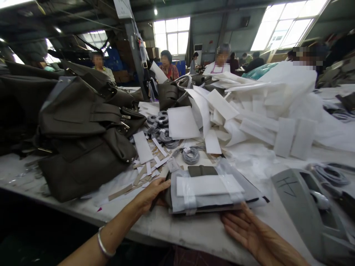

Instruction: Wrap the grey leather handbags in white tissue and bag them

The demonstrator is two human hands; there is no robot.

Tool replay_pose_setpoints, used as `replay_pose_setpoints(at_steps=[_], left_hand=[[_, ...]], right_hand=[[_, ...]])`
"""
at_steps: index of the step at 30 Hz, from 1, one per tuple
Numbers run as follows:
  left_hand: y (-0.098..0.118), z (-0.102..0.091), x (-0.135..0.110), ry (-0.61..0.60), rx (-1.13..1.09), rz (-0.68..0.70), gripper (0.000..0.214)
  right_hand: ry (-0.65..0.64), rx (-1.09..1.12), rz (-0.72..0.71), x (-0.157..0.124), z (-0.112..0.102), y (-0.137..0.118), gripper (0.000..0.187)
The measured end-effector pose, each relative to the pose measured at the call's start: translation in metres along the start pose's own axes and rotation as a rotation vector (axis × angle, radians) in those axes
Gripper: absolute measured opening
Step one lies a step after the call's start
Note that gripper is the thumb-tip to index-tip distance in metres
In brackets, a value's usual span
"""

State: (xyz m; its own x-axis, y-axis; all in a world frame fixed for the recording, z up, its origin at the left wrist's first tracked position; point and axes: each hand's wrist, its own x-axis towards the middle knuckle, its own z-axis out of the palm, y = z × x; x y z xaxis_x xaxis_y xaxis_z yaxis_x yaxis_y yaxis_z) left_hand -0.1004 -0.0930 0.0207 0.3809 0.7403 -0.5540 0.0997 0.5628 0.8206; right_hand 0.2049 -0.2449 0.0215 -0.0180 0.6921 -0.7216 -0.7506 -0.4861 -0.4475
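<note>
A wrapped bundle [208,201] is held near the front edge of the table [205,228], directly before the wearer; whether it is fully rested there or slightly raised cannot be told. Its left end is gripped by the left hand [151,194], the thumb being laid over the edge and the fingers curled below, where they are partly hidden. The right hand [246,229] is opened wide, palm turned inward, and is set at the lower right edge; it seems to be touched lightly there, though nothing is clasped.

The step in hand is judged to be the steadying or turning of the bundle, since its pale wrapping is already crossed by 2 clear tape bands [189,197] and a white panel [208,185] is held beneath them. For any shift, closer support would be called for at the right end, with the wrapping kept level (a loose corner is seen at that side). No tape is being drawn: the grey tape dispenser [302,214] is left untouched, well to the right.

Beyond the bundle, a coiled grey strap [190,155] and scattered card strips [140,175] are found; dark bags [74,111] are heaped to the left, and white sheets [263,107] are piled behind.
</note>
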Motion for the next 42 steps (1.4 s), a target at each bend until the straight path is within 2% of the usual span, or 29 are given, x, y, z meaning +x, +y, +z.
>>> replay_pose_setpoints(at_steps=[4, 8, 10, 12, 13, 15, 17, 19, 20, 21, 23, 25, 27, 29, 31, 36, 42], left_hand=[[-0.008, 0.021, -0.001, -0.155, -0.194, -0.080, 0.070], [-0.021, 0.037, -0.007, -0.283, -0.235, 0.093, 0.069], [-0.024, 0.034, -0.012, -0.305, -0.082, 0.201, 0.063], [-0.019, 0.024, -0.021, -0.226, 0.302, 0.273, 0.047], [-0.015, 0.020, -0.027, -0.134, 0.547, 0.293, 0.041], [-0.006, 0.016, -0.039, 0.137, 0.978, 0.347, 0.038], [-0.002, 0.025, -0.049, 0.318, 1.186, 0.517, 0.035], [-0.006, 0.043, -0.052, 0.328, 1.260, 0.729, 0.057], [-0.011, 0.054, -0.051, 0.313, 1.282, 0.798, 0.074], [-0.017, 0.063, -0.049, 0.304, 1.302, 0.831, 0.089], [-0.028, 0.078, -0.043, 0.307, 1.329, 0.823, 0.109], [-0.034, 0.085, -0.041, 0.319, 1.339, 0.766, 0.118], [-0.035, 0.085, -0.041, 0.329, 1.333, 0.710, 0.122], [-0.031, 0.084, -0.044, 0.331, 1.321, 0.666, 0.123], [-0.028, 0.084, -0.046, 0.331, 1.302, 0.635, 0.121], [-0.027, 0.089, -0.043, 0.326, 1.262, 0.600, 0.117], [-0.030, 0.089, -0.034, 0.293, 1.204, 0.662, 0.101]], right_hand=[[0.033, 0.082, -0.027, 0.002, 0.025, -0.003, 0.084], [0.089, 0.100, -0.075, -0.001, 0.042, -0.001, 0.064], [0.130, 0.110, -0.100, 0.003, 0.046, 0.003, 0.054], [0.175, 0.117, -0.117, 0.007, 0.047, 0.007, 0.047], [0.180, 0.113, -0.133, 0.009, 0.046, 0.009, 0.046], [0.144, 0.041, -0.137, 0.008, 0.040, 0.011, 0.047], [0.047, -0.203, -0.049, 0.000, 0.030, 0.009, 0.049], [-0.032, -0.668, 0.026, -0.012, 0.019, -0.001, 0.049], [-0.044, -0.945, -0.024, -0.018, 0.016, -0.009, 0.047], [-0.051, -1.214, -0.160, -0.023, 0.015, -0.019, 0.045], [-0.093, -1.647, -0.597, -0.025, 0.020, -0.039, 0.046], [-0.239, -1.902, -0.993, -0.015, 0.032, -0.052, 0.076], [-0.430, -2.060, -1.189, 0.005, 0.045, -0.057, 0.107], [-0.545, -2.146, -1.249, 0.028, 0.055, -0.054, 0.122], [-0.570, -2.175, -1.247, 0.045, 0.061, -0.050, 0.122], [-0.565, -2.105, -1.216, 0.050, 0.065, -0.048, 0.104], [-0.540, -2.012, -1.223, 0.047, 0.061, -0.047, 0.084]])
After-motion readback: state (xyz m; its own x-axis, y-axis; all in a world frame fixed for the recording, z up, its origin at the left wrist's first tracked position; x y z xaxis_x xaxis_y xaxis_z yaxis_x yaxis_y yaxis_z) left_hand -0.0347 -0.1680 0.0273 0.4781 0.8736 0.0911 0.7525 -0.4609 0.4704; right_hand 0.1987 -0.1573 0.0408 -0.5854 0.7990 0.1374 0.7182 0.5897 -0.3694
